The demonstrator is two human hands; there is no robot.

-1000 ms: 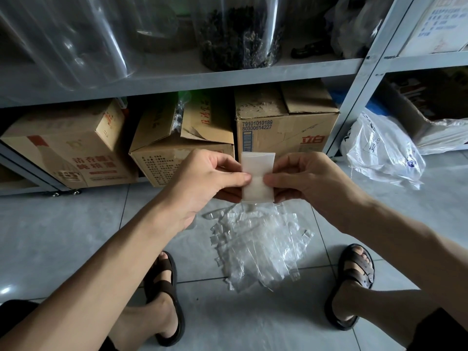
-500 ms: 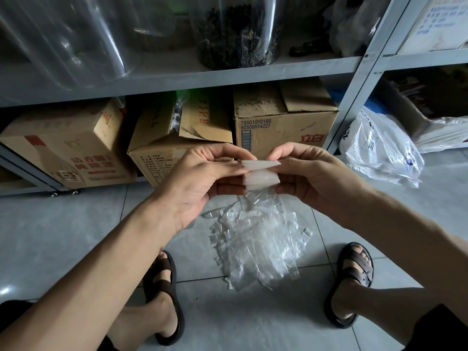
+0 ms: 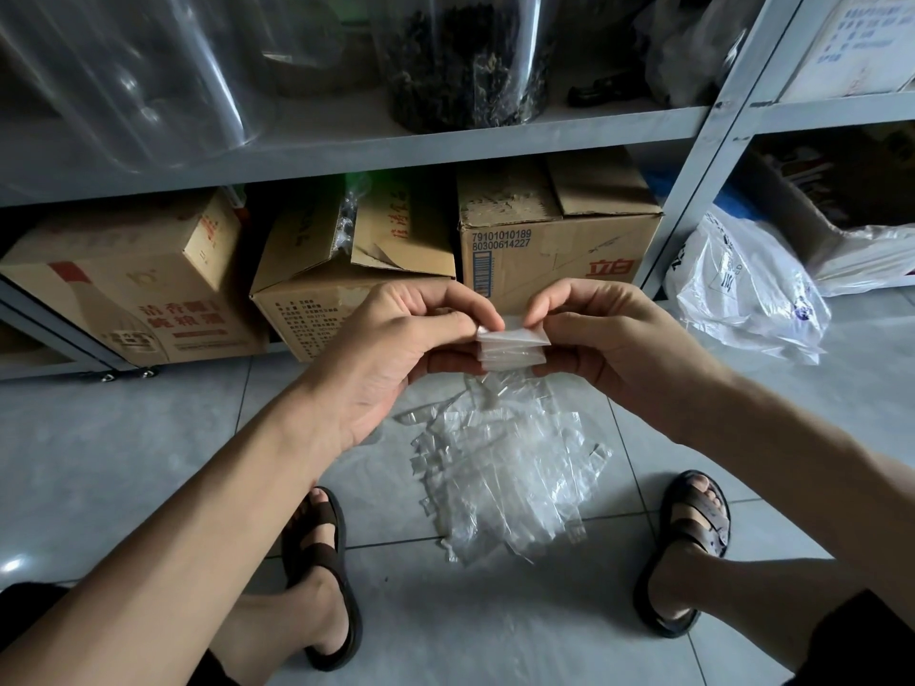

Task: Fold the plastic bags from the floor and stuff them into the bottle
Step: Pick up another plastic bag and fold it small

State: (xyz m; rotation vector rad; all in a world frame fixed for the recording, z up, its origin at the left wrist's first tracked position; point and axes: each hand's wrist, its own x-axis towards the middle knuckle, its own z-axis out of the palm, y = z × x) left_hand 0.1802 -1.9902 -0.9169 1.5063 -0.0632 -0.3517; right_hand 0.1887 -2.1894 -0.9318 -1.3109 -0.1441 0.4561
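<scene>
Bare floor (image 3: 124, 462) beside bag pile (image 3: 505, 477)

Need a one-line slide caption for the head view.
Left hand and right hand pinch a folded bag above the pile of bags on the floor.

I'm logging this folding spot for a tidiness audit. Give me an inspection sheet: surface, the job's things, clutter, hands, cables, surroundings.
Surface: grey tiled floor.
Job's things: folded plastic bag held up above the floor; pile of clear plastic bags on the floor between the sandalled feet; bottle cannot be picked out.
Clutter: white printed bag lying on the floor at right, by the shelf post.
Hands: left hand and right hand each pinch one end of the folded plastic bag.
Cables: nothing seen.
Surroundings: metal shelf; cardboard boxes beneath it; jar of dark contents on it.
</scene>
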